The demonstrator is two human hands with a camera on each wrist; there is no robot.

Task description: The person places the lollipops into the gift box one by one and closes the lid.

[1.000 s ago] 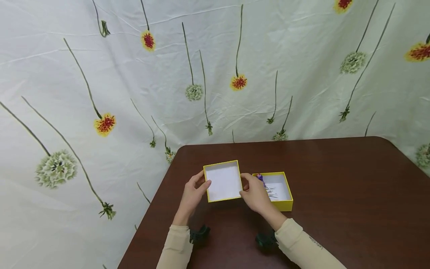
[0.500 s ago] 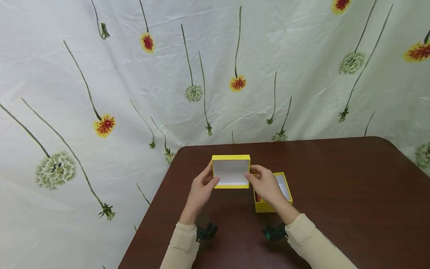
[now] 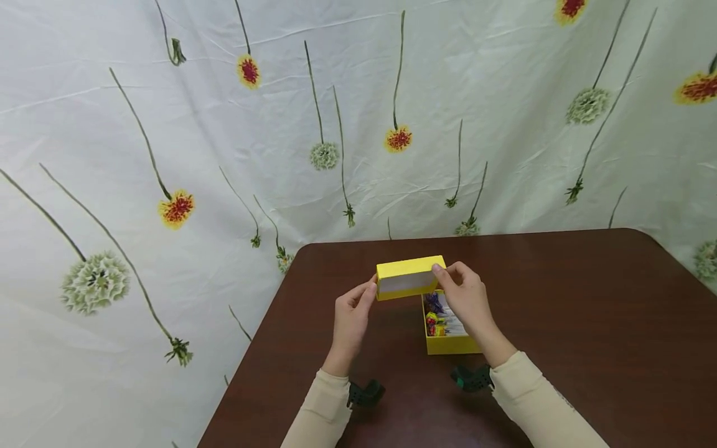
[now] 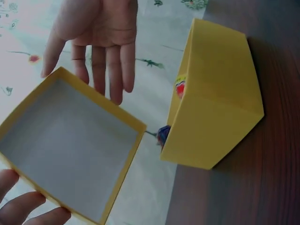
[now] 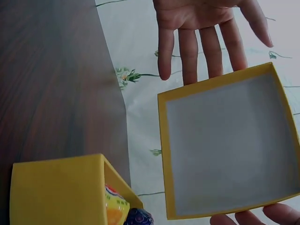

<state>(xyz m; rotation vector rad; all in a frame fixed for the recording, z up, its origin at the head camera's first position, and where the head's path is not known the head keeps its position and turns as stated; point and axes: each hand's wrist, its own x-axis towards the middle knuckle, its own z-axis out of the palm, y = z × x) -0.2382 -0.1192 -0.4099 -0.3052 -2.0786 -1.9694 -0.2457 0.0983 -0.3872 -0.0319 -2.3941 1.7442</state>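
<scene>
Both hands hold up a shallow square yellow box lid (image 3: 407, 277) with a white inside. It is tilted, just above and behind the open yellow box (image 3: 456, 345). My left hand (image 3: 351, 317) pinches its left end between thumb and fingers. At the right end, my right hand (image 3: 469, 297) grips it, thumb on the near face. Wrapped lollipops (image 3: 434, 315) with white sticks lie in the box, their heads along its left side. In the left wrist view, the lid (image 4: 75, 145) faces the camera, beside the box (image 4: 220, 89).
The box stands on a dark brown table (image 3: 588, 323). Behind it hangs a white cloth (image 3: 358, 112) printed with flowers. A dark wrist device (image 3: 365, 394) sits at the left cuff and a similar device (image 3: 472, 378) at the right one.
Both hands have carried the lid to the right, toward the box. The lid has tipped, so its yellow side shows and less of its white inside. The lollipops show more fully.
</scene>
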